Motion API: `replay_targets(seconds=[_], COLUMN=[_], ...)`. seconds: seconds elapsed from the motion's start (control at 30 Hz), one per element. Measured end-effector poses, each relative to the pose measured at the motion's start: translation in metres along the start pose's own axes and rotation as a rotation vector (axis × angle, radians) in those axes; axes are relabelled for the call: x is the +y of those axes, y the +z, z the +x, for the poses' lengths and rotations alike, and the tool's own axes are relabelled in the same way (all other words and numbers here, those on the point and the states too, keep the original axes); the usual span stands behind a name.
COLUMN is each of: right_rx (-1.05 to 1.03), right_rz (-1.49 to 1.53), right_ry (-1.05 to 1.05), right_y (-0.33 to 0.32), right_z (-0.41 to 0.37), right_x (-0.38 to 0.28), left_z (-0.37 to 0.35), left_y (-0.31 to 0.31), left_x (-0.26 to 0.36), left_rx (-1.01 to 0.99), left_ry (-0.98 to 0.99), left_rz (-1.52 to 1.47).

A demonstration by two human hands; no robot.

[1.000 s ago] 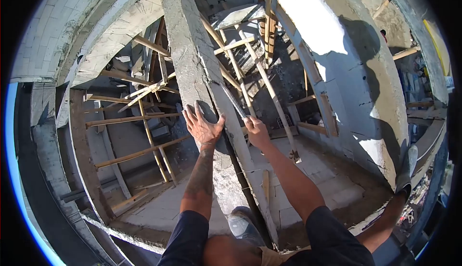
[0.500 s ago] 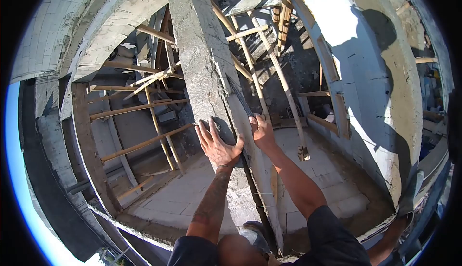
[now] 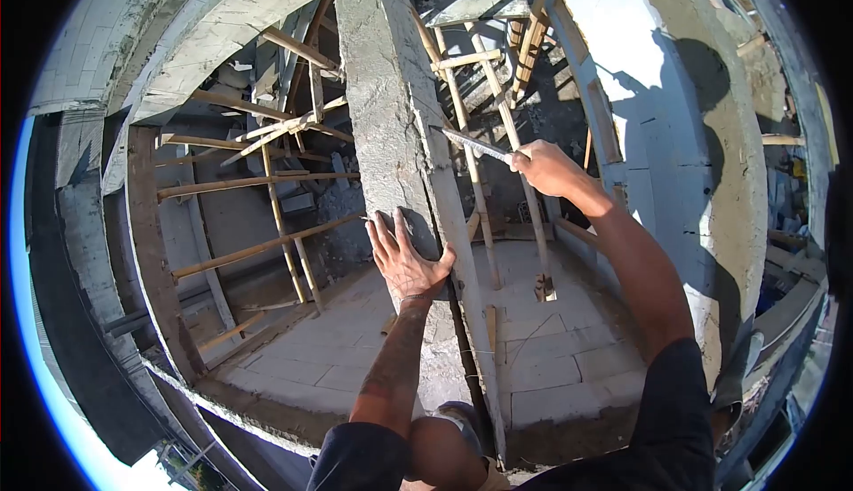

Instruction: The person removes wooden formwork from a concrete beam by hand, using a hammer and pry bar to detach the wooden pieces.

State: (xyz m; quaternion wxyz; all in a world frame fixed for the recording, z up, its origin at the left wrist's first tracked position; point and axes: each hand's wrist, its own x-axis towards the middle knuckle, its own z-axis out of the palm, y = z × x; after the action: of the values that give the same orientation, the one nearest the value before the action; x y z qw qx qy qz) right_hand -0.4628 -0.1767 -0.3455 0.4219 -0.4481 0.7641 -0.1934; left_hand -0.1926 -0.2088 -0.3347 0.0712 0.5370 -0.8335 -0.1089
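Observation:
My left hand (image 3: pixel 409 264) lies with fingers spread on the rough top of a long concrete beam (image 3: pixel 382 122), its palm beside a dark gap along the beam's right side. A thin upright board (image 3: pixel 475 340) borders that gap on the right. In my closed right hand (image 3: pixel 542 167) is a slim grey ridged metal bar (image 3: pixel 480 145), held out to the right of the beam. The bar slants up to the left, its far tip close to the board's upper edge. Part of its near end is hidden in my fist.
Wooden poles (image 3: pixel 258 184) cross the opening left of the beam, and more props (image 3: pixel 511 122) stand to its right. Below is a pale block surface (image 3: pixel 560 353). A white block wall (image 3: pixel 657 162) carrying shadows rises at right. My knee (image 3: pixel 444 451) is beside the beam.
My right hand has moved up and right, away from the gap, swinging the metal bar out to the beam's right. My left hand stays spread on the beam. The view has shifted slightly.

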Motion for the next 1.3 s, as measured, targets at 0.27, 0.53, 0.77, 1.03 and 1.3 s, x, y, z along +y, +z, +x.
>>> replay_targets(seconds=[0.27, 0.53, 0.77, 1.03, 1.3], right_rx=[0.297, 0.561, -0.070, -0.060, 0.503], right_rz=[0.181, 0.455, 1.092, 1.201, 0.388], right_ry=[-0.113, 0.006, 0.263, 0.304, 0.181], right_y=[0.069, 0.140, 0.095, 0.144, 0.206], right_z=[-0.025, 0.051, 0.029, -0.005, 0.006], right_x=[0.012, -0.032, -0.043, -0.032, -0.020], left_z=[-0.005, -0.003, -0.002, -0.005, -0.004], left_y=[0.000, -0.002, -0.002, 0.003, 0.005], left_x=[0.002, 0.001, 0.002, 0.000, 0.000], left_rx=[0.002, 0.001, -0.037, 0.002, 0.015], left_ry=[0.002, -0.017, -0.063, -0.065, -0.057], left_rz=[0.007, -0.018, -0.041, -0.051, -0.027])
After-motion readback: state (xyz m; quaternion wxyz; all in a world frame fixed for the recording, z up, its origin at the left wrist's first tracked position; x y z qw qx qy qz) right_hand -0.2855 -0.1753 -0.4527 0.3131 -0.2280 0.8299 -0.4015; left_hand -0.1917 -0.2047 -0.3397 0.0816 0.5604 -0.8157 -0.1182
